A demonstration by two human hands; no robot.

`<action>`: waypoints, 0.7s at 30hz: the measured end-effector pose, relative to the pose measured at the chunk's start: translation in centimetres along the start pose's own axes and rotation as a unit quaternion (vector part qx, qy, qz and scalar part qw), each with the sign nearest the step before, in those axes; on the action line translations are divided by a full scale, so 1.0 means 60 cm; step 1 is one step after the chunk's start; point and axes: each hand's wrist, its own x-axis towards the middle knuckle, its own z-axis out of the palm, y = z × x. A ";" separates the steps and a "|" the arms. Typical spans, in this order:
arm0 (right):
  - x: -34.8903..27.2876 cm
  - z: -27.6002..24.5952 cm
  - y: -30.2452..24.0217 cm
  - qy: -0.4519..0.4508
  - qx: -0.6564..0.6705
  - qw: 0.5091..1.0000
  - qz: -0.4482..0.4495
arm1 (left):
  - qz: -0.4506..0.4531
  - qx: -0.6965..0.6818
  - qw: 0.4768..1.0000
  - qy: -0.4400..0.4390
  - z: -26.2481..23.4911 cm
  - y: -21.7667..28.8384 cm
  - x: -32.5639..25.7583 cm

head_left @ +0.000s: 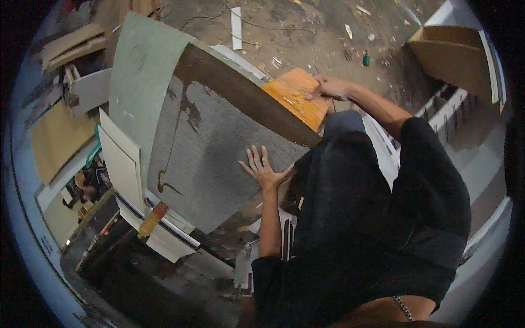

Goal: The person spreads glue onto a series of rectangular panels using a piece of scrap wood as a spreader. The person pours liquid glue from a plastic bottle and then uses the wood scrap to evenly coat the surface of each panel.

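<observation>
My left hand point(263, 171) lies with its fingers spread on a large grey board point(210, 145), near the board's right side. Along the far side of that board runs a dark brown worn strip point(235, 82). An orange sheet point(298, 97), with pale flecks on it, hangs over the far right edge of the board. My right hand point(331, 87) grips its outer edge, thumb on top. A thin, hooked rusty line, perhaps a wire point(169, 158), shows on the grey surface. Under the board's left side sits a pale green sheet point(139, 76).
Scraps and a loose cable point(268, 28) litter the brown floor, along with a small green bottle-like thing point(366, 59). Cut brown panels point(454, 63) stand at the far right. White boards point(120, 158) lean at the left, beside a yellow-brown brush-like tool point(153, 220).
</observation>
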 end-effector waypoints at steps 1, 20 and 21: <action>-0.012 -0.009 0.001 -0.007 0.028 1.000 -0.006 | -0.009 -0.002 1.000 -0.010 -0.005 0.002 0.002; 0.337 0.296 -0.319 0.197 -0.705 0.540 -0.414 | 0.035 -0.089 0.992 -0.078 -0.048 -0.047 -0.001; 0.356 0.306 -0.320 0.195 -0.710 0.511 -0.444 | 0.045 -0.110 0.990 -0.080 -0.045 -0.049 -0.004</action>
